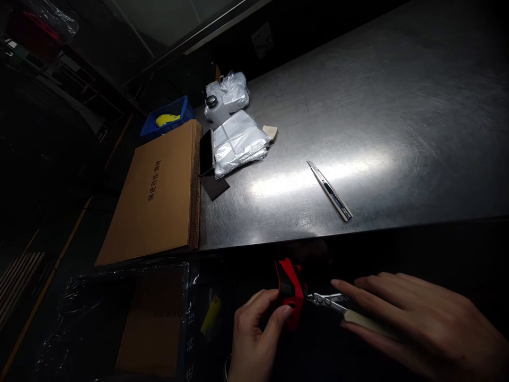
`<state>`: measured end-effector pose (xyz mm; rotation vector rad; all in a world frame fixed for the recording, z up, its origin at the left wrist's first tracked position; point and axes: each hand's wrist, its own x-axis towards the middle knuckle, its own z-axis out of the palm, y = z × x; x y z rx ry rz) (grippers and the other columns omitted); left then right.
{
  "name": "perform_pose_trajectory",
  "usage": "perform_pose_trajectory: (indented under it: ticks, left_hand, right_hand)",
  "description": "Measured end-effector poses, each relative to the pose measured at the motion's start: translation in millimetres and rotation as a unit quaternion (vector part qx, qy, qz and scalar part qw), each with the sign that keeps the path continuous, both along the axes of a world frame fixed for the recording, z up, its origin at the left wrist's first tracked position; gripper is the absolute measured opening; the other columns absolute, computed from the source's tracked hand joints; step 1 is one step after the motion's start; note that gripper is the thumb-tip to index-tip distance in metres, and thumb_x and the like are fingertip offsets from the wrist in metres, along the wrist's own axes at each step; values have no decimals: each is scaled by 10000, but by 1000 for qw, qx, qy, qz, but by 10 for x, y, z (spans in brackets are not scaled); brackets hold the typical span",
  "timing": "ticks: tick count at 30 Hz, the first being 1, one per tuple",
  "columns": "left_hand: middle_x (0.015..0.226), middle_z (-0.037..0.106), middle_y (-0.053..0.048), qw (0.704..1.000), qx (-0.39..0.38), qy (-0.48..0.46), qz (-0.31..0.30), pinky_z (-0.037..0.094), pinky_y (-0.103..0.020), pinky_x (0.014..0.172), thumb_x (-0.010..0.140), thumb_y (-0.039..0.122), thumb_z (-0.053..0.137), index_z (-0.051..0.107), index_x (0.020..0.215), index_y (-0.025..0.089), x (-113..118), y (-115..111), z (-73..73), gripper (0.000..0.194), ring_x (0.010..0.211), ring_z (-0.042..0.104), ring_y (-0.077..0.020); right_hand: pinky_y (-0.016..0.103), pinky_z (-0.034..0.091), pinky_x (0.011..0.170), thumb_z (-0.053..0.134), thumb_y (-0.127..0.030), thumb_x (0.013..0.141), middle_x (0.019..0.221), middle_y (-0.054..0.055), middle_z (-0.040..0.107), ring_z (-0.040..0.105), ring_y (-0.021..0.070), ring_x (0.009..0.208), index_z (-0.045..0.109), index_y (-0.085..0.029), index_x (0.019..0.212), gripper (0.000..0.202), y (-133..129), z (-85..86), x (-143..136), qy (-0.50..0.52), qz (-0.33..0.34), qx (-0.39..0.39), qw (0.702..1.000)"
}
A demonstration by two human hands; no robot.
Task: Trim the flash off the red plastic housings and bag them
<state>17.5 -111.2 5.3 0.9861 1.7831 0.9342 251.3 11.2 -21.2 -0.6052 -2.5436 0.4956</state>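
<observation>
Between the thumb and fingers of my left hand is a red and black plastic part, held in front of the table edge. My right hand grips a pair of pliers with pale handles. The tips of the pliers meet the right side of the red part, though I cannot tell whether they clamp anything there. On the metal table above my hands lies a utility knife, its tip pointing up and to the left.
On the metal table are stacked cardboard sheets, bundled clear plastic bags, a phone, a pump bottle and a dark square piece. A blue bin stands behind the cardboard. Below left is a plastic-lined box.
</observation>
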Motion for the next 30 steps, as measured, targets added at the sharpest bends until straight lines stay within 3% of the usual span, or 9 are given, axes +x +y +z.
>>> perform_pose_trajectory:
  ticks: [8, 17, 30]
  left_hand:
    - [951, 803, -34, 1000, -6, -11, 18, 559, -237, 786, 914, 311, 681, 785, 987, 233, 5, 44, -17, 149, 890, 746, -213]
    - [963, 808, -32, 998, -18, -47, 48, 549, -235, 808, 896, 321, 701, 790, 983, 239, 21, 69, -14, 149, 909, 747, -215]
    - [966, 793, -40, 999, -21, -16, 34, 552, -243, 791, 914, 340, 677, 789, 991, 242, 22, 52, -12, 168, 900, 732, -213]
  right_hand:
    - [255, 511, 601, 595, -321, 985, 845, 7, 715, 671, 134, 682, 657, -211, 1257, 300, 23, 16, 33, -7, -13, -19, 1000]
    - [272, 550, 670, 576, -364, 988, 972, 39, 735, 695, 169, 791, 634, -217, 1293, 343, 48, 35, 31, -14, -14, -18, 1000]
    - [281, 476, 573, 520, -294, 1023, 800, 15, 672, 632, 134, 640, 665, -170, 1198, 260, 32, 117, -51, -17, -1, 11, 1000]
